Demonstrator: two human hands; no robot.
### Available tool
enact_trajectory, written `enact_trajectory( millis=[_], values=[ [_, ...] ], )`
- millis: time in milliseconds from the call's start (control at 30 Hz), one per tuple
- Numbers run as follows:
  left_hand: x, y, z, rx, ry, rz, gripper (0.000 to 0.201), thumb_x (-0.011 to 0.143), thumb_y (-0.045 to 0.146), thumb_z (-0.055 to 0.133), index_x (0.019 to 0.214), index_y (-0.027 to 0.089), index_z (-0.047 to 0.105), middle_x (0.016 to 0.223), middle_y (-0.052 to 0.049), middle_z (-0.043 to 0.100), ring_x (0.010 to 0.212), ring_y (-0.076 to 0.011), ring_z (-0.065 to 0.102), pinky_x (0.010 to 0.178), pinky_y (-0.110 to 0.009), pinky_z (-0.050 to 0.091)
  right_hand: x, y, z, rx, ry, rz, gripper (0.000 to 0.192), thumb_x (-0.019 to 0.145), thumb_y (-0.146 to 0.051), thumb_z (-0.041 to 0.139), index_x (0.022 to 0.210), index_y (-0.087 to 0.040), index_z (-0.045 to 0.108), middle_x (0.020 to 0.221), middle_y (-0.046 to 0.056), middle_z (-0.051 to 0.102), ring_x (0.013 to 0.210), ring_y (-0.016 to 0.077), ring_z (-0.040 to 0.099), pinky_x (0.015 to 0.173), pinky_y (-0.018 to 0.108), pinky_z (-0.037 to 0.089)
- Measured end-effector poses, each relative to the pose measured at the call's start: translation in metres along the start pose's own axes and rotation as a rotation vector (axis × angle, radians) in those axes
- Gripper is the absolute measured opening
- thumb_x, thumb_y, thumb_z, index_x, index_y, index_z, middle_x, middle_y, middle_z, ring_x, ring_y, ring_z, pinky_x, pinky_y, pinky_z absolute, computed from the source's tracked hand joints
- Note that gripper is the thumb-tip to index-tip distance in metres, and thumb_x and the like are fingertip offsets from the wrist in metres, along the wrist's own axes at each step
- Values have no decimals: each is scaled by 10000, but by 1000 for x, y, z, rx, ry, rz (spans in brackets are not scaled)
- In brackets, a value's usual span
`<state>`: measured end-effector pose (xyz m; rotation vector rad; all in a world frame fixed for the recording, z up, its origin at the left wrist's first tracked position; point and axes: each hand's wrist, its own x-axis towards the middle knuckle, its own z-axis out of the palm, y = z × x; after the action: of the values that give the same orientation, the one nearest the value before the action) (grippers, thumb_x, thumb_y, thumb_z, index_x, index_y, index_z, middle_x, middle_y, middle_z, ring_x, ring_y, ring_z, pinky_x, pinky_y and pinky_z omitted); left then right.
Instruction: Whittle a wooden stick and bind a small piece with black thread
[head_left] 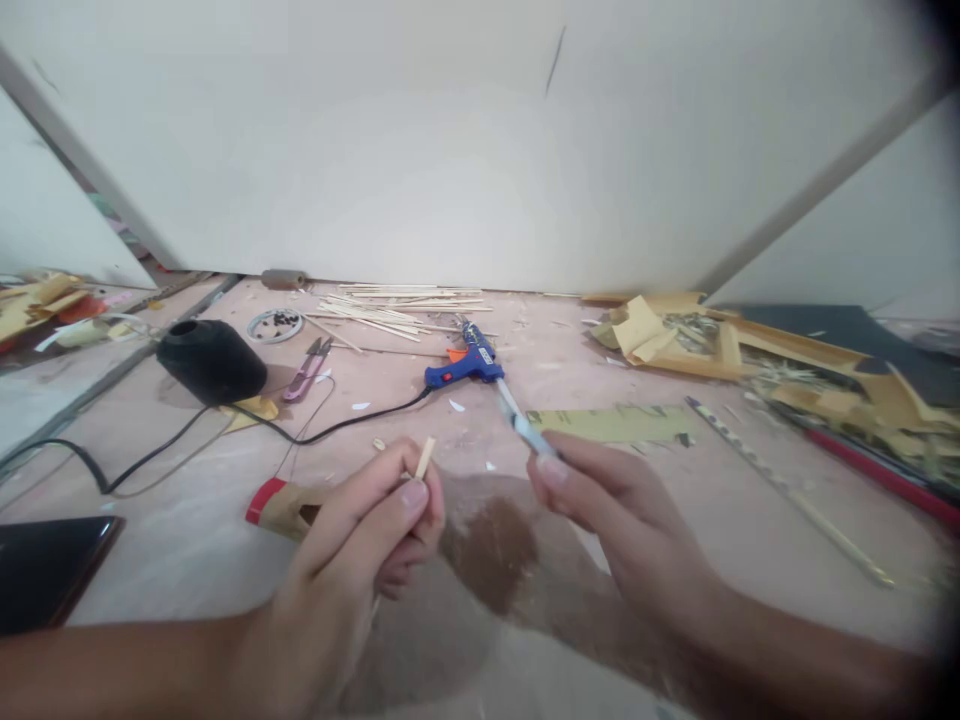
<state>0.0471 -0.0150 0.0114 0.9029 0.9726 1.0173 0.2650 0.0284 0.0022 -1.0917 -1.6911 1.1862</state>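
Short wooden stick pinched in left hand; thin blade-like tool gripped in right hand. Blue glue gun laid far on counter.

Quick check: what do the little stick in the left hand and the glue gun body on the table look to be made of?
Stick: pale, matte, likely bare wood or bamboo, same colour as the loose sticks behind. Glue gun: glossy blue body with orange trigger, apparently moulded plastic.

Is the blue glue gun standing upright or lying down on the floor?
Lying down. The blue glue gun rests on its side on the floor, apart from both hands, with its black cord trailing left.
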Motion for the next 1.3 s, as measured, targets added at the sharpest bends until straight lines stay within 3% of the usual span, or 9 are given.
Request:
enact_trajectory(
  millis=[67,133,200,333,500,667,900,1133,1300],
  values=[
    [1,3,3,5,-29,1,328,1029,324,473,739,175,515,566,44,381,524,-89,290,472,-190,218,6,5,-3,3,126,14,225,987,-383,580,824,-230,587,717,-35,488,654,132,457,582,248,360],
    [1,5,4,-1,-52,-9,325,1033,302,441,744,178,522,527,45,407,494,-87,312,457,-186,224,10,11,-3,-30,169,27,111,969,-352,592,1025,-270,642,828,-26,581,743,157,530,661,259,419],
    [1,5,4,-18,-64,-34,320,1036,290,424,758,179,537,513,43,436,482,-84,339,453,-176,240,12,15,-2,-69,182,41,207,957,-331,588,1151,-291,648,925,-13,634,828,182,574,744,286,453],
    [0,5,4,-71,-73,-74,328,1039,286,416,770,175,567,501,46,459,459,-74,347,449,-161,259,14,18,0,-110,223,-19,240,946,-291,573,1163,-291,676,993,8,653,934,216,598,815,321,462],
    [-3,3,3,-52,-88,-108,326,1049,296,402,804,176,580,504,50,472,441,-67,336,438,-157,251,15,20,2,-138,143,-69,157,961,-282,572,1041,-258,705,979,23,643,901,211,607,782,323,455],
    [-2,1,1,0,-126,-95,311,1062,302,396,831,179,564,530,51,474,461,-66,349,448,-156,255,13,24,3,-127,47,-84,136,976,-237,584,1048,-251,698,1000,11,664,932,192,626,821,308,457],
    [-3,-1,0,131,-98,-26,269,1064,341,444,873,190,560,592,56,462,505,-67,388,453,-158,266,9,19,3,-282,-47,-231,268,934,-100,531,1121,-230,673,1008,29,645,948,193,604,834,324,453],
    [0,-4,1,333,-119,-93,327,1075,403,389,936,195,600,546,66,445,473,-85,372,444,-197,258,4,13,4,-632,-5,-566,362,925,-163,580,1286,-171,558,1183,110,616,1082,270,525,928,435,389],
    [5,-1,1,583,-218,-57,359,1069,326,386,787,191,561,539,63,427,512,-109,414,514,-219,336,7,15,6,-810,-141,-707,241,986,-181,511,1213,-153,586,960,71,687,887,238,543,774,386,364]
  ],
)
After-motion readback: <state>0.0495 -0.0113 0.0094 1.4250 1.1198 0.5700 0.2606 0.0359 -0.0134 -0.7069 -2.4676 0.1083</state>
